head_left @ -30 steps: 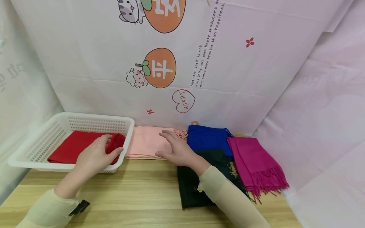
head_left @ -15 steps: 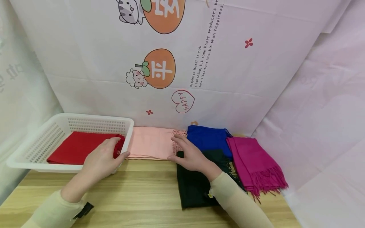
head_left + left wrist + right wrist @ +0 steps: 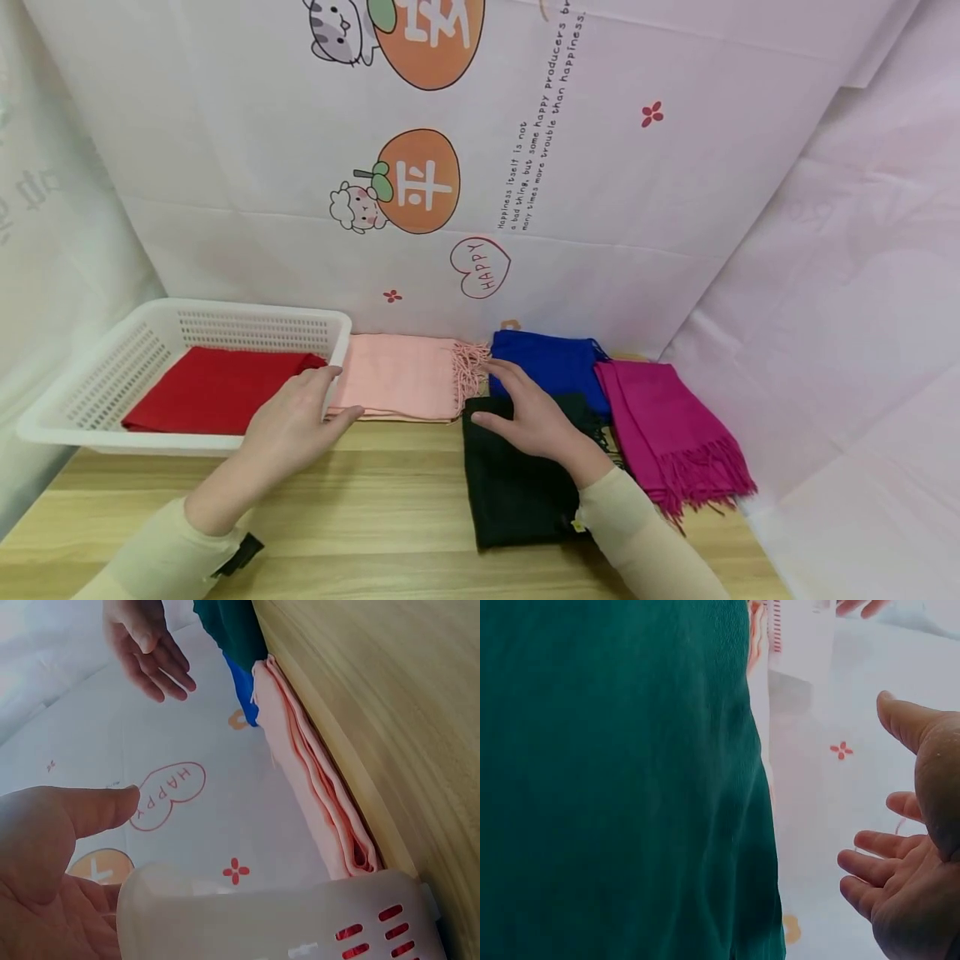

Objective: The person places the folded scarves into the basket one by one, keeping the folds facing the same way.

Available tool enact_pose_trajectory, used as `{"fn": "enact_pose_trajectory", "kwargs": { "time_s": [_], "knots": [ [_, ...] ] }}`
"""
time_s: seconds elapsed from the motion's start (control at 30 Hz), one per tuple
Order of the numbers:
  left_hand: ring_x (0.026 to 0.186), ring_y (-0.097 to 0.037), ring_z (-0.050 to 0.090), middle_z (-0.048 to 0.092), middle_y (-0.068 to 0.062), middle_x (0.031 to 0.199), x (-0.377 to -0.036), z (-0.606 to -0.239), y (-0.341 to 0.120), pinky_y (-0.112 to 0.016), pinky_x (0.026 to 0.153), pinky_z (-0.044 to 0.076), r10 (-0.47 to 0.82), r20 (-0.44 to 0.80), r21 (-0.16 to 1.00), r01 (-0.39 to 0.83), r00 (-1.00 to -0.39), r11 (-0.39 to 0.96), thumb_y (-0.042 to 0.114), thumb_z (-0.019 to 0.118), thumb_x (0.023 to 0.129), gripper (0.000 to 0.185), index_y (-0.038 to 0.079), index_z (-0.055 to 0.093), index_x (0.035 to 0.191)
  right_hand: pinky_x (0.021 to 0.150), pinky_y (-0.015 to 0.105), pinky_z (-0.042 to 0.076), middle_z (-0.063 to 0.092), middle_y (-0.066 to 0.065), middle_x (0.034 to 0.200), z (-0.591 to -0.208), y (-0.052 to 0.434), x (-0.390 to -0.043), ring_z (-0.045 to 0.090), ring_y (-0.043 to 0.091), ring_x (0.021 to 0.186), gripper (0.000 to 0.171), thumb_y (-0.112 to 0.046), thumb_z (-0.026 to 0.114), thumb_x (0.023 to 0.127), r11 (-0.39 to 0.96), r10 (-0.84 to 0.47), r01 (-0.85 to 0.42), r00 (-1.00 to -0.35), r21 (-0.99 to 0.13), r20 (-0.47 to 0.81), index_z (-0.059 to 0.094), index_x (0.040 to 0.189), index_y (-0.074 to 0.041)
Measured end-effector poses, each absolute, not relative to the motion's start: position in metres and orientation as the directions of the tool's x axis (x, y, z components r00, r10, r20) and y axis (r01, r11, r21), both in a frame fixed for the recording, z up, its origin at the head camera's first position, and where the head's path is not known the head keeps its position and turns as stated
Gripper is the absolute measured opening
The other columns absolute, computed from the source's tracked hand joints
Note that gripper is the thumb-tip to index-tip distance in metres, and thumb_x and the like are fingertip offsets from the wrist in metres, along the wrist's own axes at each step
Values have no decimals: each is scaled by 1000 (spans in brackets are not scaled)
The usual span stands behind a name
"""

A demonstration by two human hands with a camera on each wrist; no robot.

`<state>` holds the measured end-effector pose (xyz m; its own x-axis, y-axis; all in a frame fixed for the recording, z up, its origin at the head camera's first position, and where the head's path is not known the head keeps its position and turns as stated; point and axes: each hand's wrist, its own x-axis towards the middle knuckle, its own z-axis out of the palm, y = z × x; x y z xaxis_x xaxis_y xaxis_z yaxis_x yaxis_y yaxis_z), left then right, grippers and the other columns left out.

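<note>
Five scarves, one basket, two hands
You had one red scarf [image 3: 213, 390] in the single white basket [image 3: 112, 367], and four on the table: one pink scarf [image 3: 397, 377], one blue scarf [image 3: 551, 362], one dark green scarf [image 3: 513, 492], one magenta scarf [image 3: 667, 425]

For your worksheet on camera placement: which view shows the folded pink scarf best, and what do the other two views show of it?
The head view: the pink scarf lies whole, folded flat between the white basket and the blue scarf, fringe visible. The left wrist view shows only its stacked folded edge from the side. The right wrist view shows at most a blurred sliver.
</note>
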<state>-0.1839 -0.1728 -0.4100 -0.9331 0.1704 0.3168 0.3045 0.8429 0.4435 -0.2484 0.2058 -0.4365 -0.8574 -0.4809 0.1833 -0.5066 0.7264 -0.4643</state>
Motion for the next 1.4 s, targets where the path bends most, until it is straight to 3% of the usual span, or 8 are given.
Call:
{"fn": "enact_pose_trajectory", "kwargs": {
  "time_s": [0.17, 0.57, 0.9, 1.1, 1.4],
  "knots": [
    [135, -48, 59, 65, -29, 143, -183, -412, -166, -65, 102, 58, 193, 370, 429, 352, -908, 832, 29, 86, 96, 67, -8, 60, 146, 121, 70, 42, 33, 14, 179, -438, 221, -247, 43, 44, 159, 88, -53, 76, 105, 745, -466, -498, -865, -444, 188, 36, 175, -18],
    [130, -44, 63, 69, -25, 139, -180, -408, -153, -62, 100, 59, 227, 389, 438, 396, -893, 807, 31, 88, 96, 65, -5, 62, 144, 122, 69, 41, 37, 18, 177, -439, 253, -242, 43, 45, 159, 87, -51, 77, 104, 768, -457, -487, -872, -417, 177, 39, 172, -11],
    [125, -38, 69, 70, -19, 139, -183, -411, -131, -59, 92, 63, 263, 389, 436, 428, -883, 791, 35, 88, 97, 64, -1, 64, 145, 121, 71, 41, 36, 18, 177, -445, 277, -241, 42, 46, 159, 88, -55, 76, 104, 783, -432, -459, -887, -419, 163, 41, 172, -11],
    [128, -39, 68, 70, -20, 140, -187, -413, -117, -57, 99, 61, 290, 397, 438, 457, -871, 774, 34, 89, 96, 65, -2, 64, 145, 121, 71, 40, 36, 19, 177, -447, 289, -242, 40, 46, 160, 88, -55, 76, 104, 786, -414, -438, -897, -436, 155, 40, 172, -11],
    [130, -39, 68, 70, -19, 143, -187, -419, -100, -57, 105, 59, 343, 297, 437, 446, -891, 781, 39, 84, 100, 66, -1, 63, 148, 121, 70, 42, 38, 21, 175, -452, 304, -244, 41, 47, 159, 90, -57, 75, 104, 813, -387, -397, -915, -425, 113, 39, 172, -10]
  ]
}}
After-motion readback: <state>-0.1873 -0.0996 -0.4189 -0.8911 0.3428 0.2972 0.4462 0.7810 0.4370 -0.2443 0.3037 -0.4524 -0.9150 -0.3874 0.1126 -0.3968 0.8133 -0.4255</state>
